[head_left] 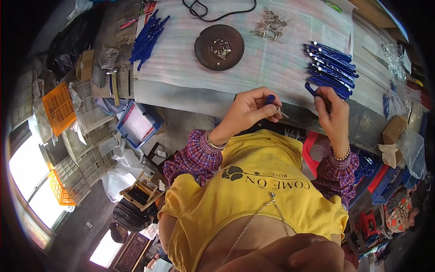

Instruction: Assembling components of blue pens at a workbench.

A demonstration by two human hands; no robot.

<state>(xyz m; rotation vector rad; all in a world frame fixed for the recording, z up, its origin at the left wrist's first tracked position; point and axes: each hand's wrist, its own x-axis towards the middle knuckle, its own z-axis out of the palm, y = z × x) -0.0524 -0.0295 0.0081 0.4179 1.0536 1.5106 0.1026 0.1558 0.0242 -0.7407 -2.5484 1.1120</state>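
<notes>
Near the front edge of the table, my left hand is closed with thumb and fingers pinched on a small dark blue piece. A thin metal pin sticks out beside its fingertips. Farther right, my right hand is closed on a slender blue plastic part, whose curved end shows past the fingers. Just beyond that hand lies a row of similar blue parts, several with round silvery spots. A brown round dish holds small metal bits.
A loose heap of metal pins lies at the back of the covered table. More blue parts are piled at the left, and a black cord curls at the back. A blue bin stands left below the table.
</notes>
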